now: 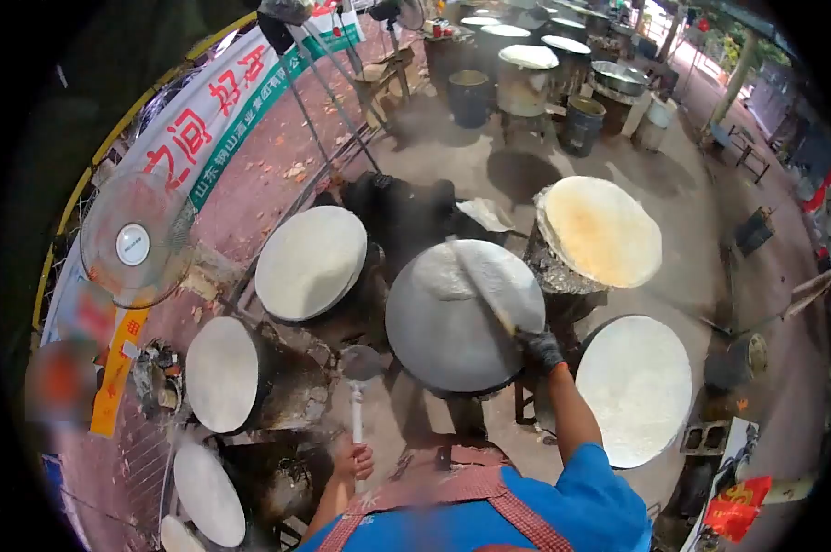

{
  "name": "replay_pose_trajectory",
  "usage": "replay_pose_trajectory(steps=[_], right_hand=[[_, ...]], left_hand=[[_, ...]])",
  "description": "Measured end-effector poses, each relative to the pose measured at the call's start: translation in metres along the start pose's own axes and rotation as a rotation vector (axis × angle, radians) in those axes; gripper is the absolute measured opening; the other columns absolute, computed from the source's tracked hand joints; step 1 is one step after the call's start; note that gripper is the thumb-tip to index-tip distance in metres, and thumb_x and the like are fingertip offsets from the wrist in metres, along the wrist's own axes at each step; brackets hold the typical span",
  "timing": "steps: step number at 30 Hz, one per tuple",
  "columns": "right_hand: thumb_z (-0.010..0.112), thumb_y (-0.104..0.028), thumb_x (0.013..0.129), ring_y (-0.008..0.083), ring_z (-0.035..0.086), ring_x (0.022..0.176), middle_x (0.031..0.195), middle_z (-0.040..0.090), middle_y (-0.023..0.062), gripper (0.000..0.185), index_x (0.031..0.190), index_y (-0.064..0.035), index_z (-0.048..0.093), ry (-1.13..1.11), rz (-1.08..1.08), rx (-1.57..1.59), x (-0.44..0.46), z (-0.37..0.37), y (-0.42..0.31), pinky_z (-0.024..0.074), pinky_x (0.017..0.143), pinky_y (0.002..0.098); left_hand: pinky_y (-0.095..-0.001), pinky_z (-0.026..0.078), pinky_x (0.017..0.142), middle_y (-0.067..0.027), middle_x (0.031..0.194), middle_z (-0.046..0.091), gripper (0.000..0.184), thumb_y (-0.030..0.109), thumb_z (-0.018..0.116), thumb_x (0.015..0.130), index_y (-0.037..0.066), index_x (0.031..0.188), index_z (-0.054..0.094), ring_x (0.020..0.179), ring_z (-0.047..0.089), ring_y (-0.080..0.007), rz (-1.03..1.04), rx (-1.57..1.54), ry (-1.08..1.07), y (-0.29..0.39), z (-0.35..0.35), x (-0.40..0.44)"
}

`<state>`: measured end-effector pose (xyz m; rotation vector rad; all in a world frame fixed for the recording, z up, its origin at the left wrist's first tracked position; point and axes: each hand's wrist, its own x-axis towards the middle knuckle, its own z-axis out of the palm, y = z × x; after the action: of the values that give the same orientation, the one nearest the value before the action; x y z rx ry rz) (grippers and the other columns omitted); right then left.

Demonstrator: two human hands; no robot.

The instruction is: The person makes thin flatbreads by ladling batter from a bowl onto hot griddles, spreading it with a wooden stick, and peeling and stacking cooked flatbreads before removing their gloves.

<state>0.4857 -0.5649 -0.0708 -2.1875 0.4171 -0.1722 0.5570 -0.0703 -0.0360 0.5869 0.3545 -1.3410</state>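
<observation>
In front of me stands a large round griddle, its dark surface partly covered by a pale patch of batter near the far edge. My right hand, in a dark glove, is closed on the handle of a long flat batter spreader that lies across the griddle. My left hand, bare, is wrapped round the white handle of a ladle. The ladle's round dark head is left of the griddle, apart from it.
White-covered round griddles stand at left, lower left and right. A stack of thin pancakes sits behind right. A fan stands far left. Buckets and more covered griddles are at the back.
</observation>
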Motion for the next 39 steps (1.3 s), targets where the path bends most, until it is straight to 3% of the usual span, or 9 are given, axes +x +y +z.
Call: replay_pose_trajectory(steps=[6, 9, 13, 15, 18, 27, 35, 36, 39], right_hand=[[0.053, -0.015, 0.079, 0.0139, 0.056, 0.076, 0.087, 0.062, 0.0056, 0.024, 0.099, -0.0052, 0.059, -0.025, -0.469, -0.287, 0.001, -0.015, 0.044, 0.0453, 0.072, 0.0274], [0.055, -0.010, 0.071, 0.0217, 0.057, 0.089, 0.101, 0.058, 0.0089, 0.029, 0.100, -0.0102, 0.059, 0.050, 0.661, 0.814, 0.045, -0.037, 0.010, 0.0463, 0.076, 0.0290], [0.057, -0.014, 0.074, 0.0161, 0.056, 0.086, 0.098, 0.059, 0.0080, 0.026, 0.099, -0.0075, 0.059, -0.128, -0.313, 0.095, 0.020, 0.002, 0.022, 0.0446, 0.074, 0.0261], [0.055, -0.017, 0.077, 0.0137, 0.054, 0.084, 0.094, 0.060, 0.0063, 0.021, 0.095, -0.0071, 0.060, -0.308, 0.472, 0.337, 0.014, -0.027, -0.025, 0.0437, 0.074, 0.0273], [0.057, -0.020, 0.076, 0.0140, 0.053, 0.077, 0.086, 0.060, 0.0045, 0.025, 0.098, -0.0094, 0.060, -0.105, -0.046, 0.251, 0.037, -0.049, -0.006, 0.0435, 0.072, 0.0296], [0.061, -0.017, 0.071, 0.0101, 0.051, 0.066, 0.086, 0.062, 0.0035, 0.031, 0.100, -0.0047, 0.060, -0.465, 0.647, 0.465, 0.016, -0.051, -0.052, 0.0441, 0.060, 0.0271], [0.060, -0.018, 0.072, 0.0081, 0.046, 0.053, 0.069, 0.058, -0.0007, 0.023, 0.092, -0.0073, 0.063, -0.326, 0.332, 0.247, 0.028, -0.050, 0.000, 0.0376, 0.046, 0.0222], [0.060, -0.018, 0.072, 0.0078, 0.046, 0.052, 0.069, 0.058, -0.0006, 0.022, 0.092, -0.0082, 0.063, -0.417, 0.272, 0.150, 0.017, -0.048, 0.002, 0.0373, 0.046, 0.0221], [0.060, -0.019, 0.074, 0.0088, 0.052, 0.062, 0.074, 0.060, 0.0014, 0.023, 0.095, -0.0091, 0.061, -0.469, 0.472, 0.450, 0.011, -0.056, -0.005, 0.0424, 0.055, 0.0235]], left_hand=[[-0.0253, 0.022, 0.031, 0.0020, 0.046, 0.027, 0.031, 0.026, 0.036, 0.085, 0.012, 0.057, 0.035, 0.034, 0.026, -0.0108, 0.055, 0.000, 0.380, -0.026, 0.026, -0.011], [-0.0258, 0.022, 0.032, 0.0027, 0.045, 0.026, 0.035, 0.026, 0.035, 0.085, 0.012, 0.053, 0.032, 0.035, 0.026, -0.0101, 0.089, -0.016, 0.397, -0.047, 0.024, -0.018], [-0.0235, 0.023, 0.034, 0.0024, 0.047, 0.028, 0.031, 0.024, 0.036, 0.084, 0.012, 0.056, 0.034, 0.036, 0.027, -0.0103, 0.097, -0.259, 0.473, -0.052, 0.048, -0.016], [-0.0232, 0.023, 0.035, 0.0023, 0.047, 0.029, 0.029, 0.023, 0.036, 0.084, 0.012, 0.057, 0.035, 0.036, 0.027, -0.0101, 0.124, -0.223, 0.608, -0.052, 0.057, -0.013], [-0.0231, 0.024, 0.035, 0.0020, 0.048, 0.031, 0.026, 0.021, 0.037, 0.084, 0.011, 0.060, 0.035, 0.039, 0.028, -0.0093, 0.166, -0.005, 0.379, -0.059, 0.020, -0.020], [-0.0219, 0.032, 0.043, -0.0012, 0.061, 0.040, 0.018, 0.026, 0.043, 0.082, 0.011, 0.072, 0.041, 0.051, 0.038, -0.0087, 0.186, 0.080, 0.792, -0.067, 0.035, -0.013], [-0.0205, 0.020, 0.030, 0.0030, 0.050, 0.028, 0.017, 0.020, 0.041, 0.081, 0.014, 0.065, 0.036, 0.037, 0.025, -0.0073, 0.215, -0.103, 0.563, -0.056, 0.056, -0.012], [-0.0232, 0.027, 0.032, 0.0027, 0.052, 0.032, 0.024, 0.019, 0.037, 0.087, 0.015, 0.110, 0.044, 0.040, 0.030, -0.0089, 0.221, -0.256, 0.422, -0.061, 0.039, -0.015], [-0.0226, 0.027, 0.032, 0.0026, 0.051, 0.032, 0.017, 0.022, 0.038, 0.086, 0.010, 0.078, 0.047, 0.039, 0.029, -0.0084, 0.173, -0.285, 0.299, -0.067, 0.014, -0.017]])
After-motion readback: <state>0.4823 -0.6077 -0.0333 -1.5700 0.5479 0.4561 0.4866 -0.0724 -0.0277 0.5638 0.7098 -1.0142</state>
